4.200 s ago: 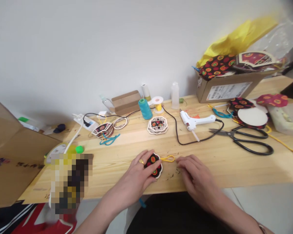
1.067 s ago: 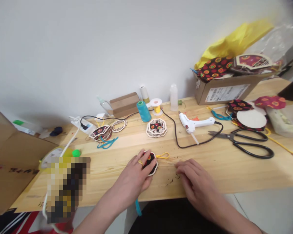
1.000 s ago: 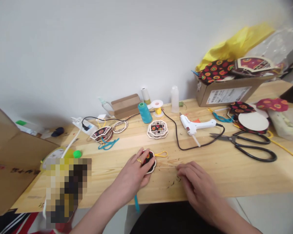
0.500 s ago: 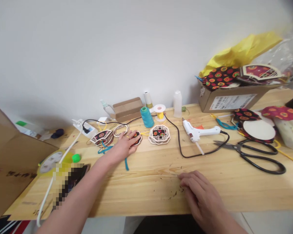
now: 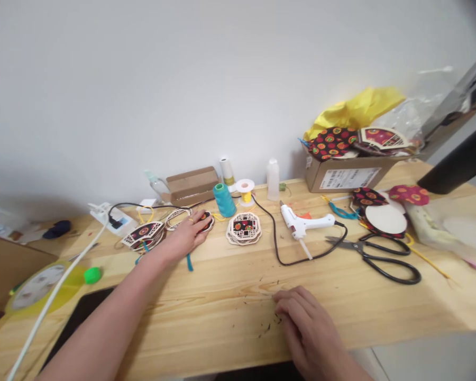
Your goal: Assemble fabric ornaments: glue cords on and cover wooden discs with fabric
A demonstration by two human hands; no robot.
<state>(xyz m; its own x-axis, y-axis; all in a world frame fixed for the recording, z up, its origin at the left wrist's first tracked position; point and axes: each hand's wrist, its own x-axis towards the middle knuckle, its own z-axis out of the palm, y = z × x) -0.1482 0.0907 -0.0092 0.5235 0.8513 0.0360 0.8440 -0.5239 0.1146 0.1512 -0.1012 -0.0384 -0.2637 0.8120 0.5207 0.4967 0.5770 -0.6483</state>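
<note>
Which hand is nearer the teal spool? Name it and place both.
Left. The left hand is just left of the teal spool and slightly nearer the person, on a patterned piece. The right hand lies right of the teal spool, much nearer the person.

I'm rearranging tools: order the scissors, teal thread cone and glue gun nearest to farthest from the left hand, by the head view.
From the left hand:
1. teal thread cone, right and behind it
2. glue gun, farther right
3. scissors, rightmost

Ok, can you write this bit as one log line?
left hand: on ornament | right hand: on table | glue gun: unheld
</note>
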